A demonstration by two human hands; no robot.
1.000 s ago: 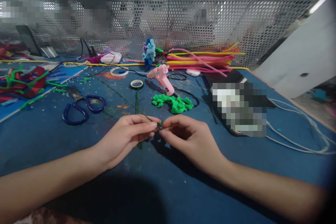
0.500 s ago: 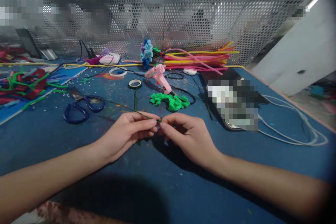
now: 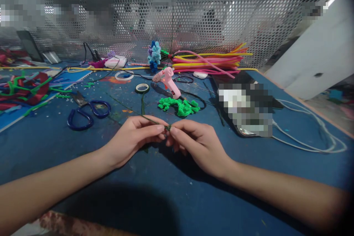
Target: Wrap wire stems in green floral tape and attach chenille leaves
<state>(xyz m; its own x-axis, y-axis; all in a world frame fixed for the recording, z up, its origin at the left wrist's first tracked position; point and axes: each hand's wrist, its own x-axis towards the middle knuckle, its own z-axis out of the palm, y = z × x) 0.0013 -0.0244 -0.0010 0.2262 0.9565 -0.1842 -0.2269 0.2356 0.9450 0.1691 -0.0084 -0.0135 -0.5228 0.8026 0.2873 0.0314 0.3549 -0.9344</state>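
My left hand [image 3: 141,134] pinches a thin dark green wire stem [image 3: 132,110] between thumb and fingers. The stem slants up to the left from the fingertips. My right hand [image 3: 196,142] is closed on the same stem's small dark green end [image 3: 167,127], its thumb and forefinger almost touching the left fingertips. Just beyond the hands stands a roll of dark green tape [image 3: 142,88], whose loose tail runs down behind my left hand. Bright green fuzzy pipe-cleaner pieces [image 3: 179,107] lie behind the right hand. Fingers hide part of the stem's end.
Blue-handled scissors [image 3: 88,114] lie left of the hands. A pink glue gun [image 3: 168,83] rests behind the green pieces. A phone-like device [image 3: 240,132] with white cables [image 3: 309,147] lies at right. Pipe cleaners [image 3: 207,62] and blue fuzzy flowers [image 3: 154,57] are at the back.
The stem's far end has swung upward and slightly left. My right fingertips have shifted a little at the stem's end. Both hands stay in nearly the same place.
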